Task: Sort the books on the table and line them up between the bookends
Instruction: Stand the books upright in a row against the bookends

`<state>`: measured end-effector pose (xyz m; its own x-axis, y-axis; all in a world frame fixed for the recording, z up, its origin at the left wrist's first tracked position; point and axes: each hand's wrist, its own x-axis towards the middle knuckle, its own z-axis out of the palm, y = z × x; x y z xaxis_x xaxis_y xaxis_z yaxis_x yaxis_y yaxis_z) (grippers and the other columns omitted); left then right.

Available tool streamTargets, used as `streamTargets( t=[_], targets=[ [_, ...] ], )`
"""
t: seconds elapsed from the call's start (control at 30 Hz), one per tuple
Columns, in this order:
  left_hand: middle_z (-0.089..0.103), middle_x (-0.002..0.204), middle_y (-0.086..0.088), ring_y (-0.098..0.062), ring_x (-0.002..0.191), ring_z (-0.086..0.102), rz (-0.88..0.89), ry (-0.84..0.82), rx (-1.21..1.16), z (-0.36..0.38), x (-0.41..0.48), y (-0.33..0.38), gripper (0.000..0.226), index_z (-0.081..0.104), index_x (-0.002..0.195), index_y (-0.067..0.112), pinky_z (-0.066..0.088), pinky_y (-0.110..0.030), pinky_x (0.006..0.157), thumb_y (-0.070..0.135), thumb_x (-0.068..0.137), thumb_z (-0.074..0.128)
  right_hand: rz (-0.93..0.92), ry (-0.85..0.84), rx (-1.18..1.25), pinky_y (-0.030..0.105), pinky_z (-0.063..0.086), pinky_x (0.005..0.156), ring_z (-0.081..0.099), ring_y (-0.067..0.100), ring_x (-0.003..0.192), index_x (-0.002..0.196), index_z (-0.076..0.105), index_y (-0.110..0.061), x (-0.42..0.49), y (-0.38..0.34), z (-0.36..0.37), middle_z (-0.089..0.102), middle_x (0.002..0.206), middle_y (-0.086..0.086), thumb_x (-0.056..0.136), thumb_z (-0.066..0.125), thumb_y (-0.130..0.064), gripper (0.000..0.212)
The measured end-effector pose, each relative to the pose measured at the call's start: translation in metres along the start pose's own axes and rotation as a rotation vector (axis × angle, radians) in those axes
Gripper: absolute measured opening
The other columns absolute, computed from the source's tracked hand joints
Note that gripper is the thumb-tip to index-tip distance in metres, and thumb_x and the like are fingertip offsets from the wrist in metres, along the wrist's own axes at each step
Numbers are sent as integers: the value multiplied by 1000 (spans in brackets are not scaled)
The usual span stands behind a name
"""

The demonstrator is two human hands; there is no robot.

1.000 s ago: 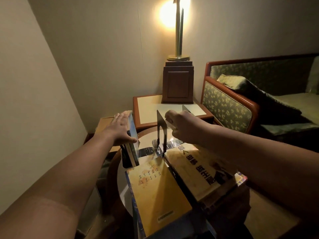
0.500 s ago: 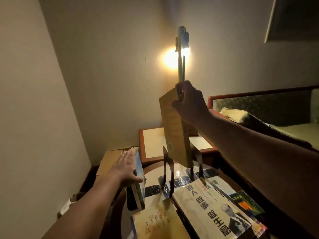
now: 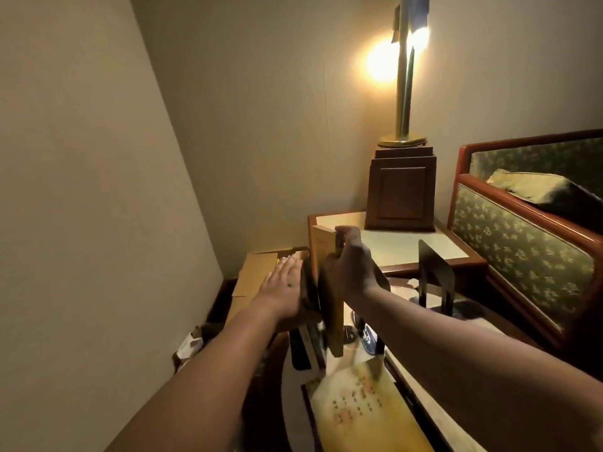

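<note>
Task partly done. A short row of dark upright books [image 3: 309,308] stands at centre-left of the frame, and a tan book [image 3: 332,308] is upright just to their right, touching or nearly touching them. At least one yellow-covered book [image 3: 365,412] lies flat at lower centre, not yet shelved; other books may be hidden under the right forearm. One black bookend [image 3: 435,275] stands well apart at centre-right, so it probably needs sliding in once the row is complete (whether a second bookend backs the row on the left cannot be told, as the palm covers that spot). Left hand [image 3: 284,288]: flat, fingers straight, pressed against the left face of the dark row, bracing it. Right hand [image 3: 354,265]: fingers curled over the top edge of the tan book, gripping it near its upper right corner. The tan book thus sits between the two hands, its lower end down by the foot of the row.
</note>
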<state>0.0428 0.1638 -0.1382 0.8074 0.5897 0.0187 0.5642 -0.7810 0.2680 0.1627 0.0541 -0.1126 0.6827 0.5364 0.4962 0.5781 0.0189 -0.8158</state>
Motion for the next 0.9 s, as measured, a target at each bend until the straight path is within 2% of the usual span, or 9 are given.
streamTargets(
  t=[0.1,0.23,0.33,0.47,0.57,0.63,0.67,0.77,0.9],
  targets=[
    [-14,165,0,-20,150,-17,13,-13,23,0,-1,4,120,-10,156,18,2,-46,124,43,78,77,-68,43,1,-2,42,66,55,8,88,128,45,-4,-21,14,16,52,98,-5,91,63,-4,41],
    [-13,165,1,-20,150,-17,23,-22,12,-1,-2,1,127,-8,157,17,2,-46,124,50,71,80,-123,-9,66,1,46,69,58,4,85,126,43,-2,-34,26,28,53,95,-13,91,66,-5,41],
    [-12,165,0,-20,151,-16,26,-29,-15,-1,-3,0,130,-7,157,16,2,-44,125,52,68,81,-115,-91,174,8,51,68,61,-2,87,124,42,-8,-44,34,28,55,99,-19,93,63,-7,37],
    [-9,165,1,-18,150,-16,22,13,-59,0,-5,-1,125,-4,157,16,-1,-41,124,45,72,82,-9,-239,359,27,60,76,61,14,110,119,45,-20,-52,33,21,59,115,-1,98,57,-23,25],
    [-8,166,1,-19,151,-15,38,10,-68,0,-4,-5,129,-6,157,15,-3,-37,121,48,70,83,93,-270,381,28,59,77,61,16,109,113,50,-25,-51,35,21,60,116,1,101,51,-30,13],
    [-7,166,1,-19,151,-14,40,16,-64,2,-3,-6,131,-6,157,15,-1,-39,123,53,68,83,211,-289,381,38,57,84,61,18,109,109,50,-29,-47,37,19,59,113,-2,103,45,-33,9],
    [-6,166,2,-19,151,-13,42,27,-61,3,-3,-7,131,-5,157,15,1,-41,124,55,67,82,292,-314,395,41,56,86,60,20,110,110,50,-28,-44,38,18,58,112,-3,104,43,-34,11],
    [-3,166,1,-20,152,-11,55,50,-47,5,-1,-7,131,-3,157,15,5,-44,125,58,66,82,498,-476,360,33,47,87,53,16,113,133,42,-19,-39,43,17,51,121,-1,106,37,-35,32],
    [-4,166,0,-20,152,-11,88,43,-22,6,0,-7,132,-3,157,14,3,-42,125,63,66,79,722,-703,425,50,34,108,35,33,139,152,21,-27,-45,63,31,38,149,9,100,34,-59,62]
  ],
)
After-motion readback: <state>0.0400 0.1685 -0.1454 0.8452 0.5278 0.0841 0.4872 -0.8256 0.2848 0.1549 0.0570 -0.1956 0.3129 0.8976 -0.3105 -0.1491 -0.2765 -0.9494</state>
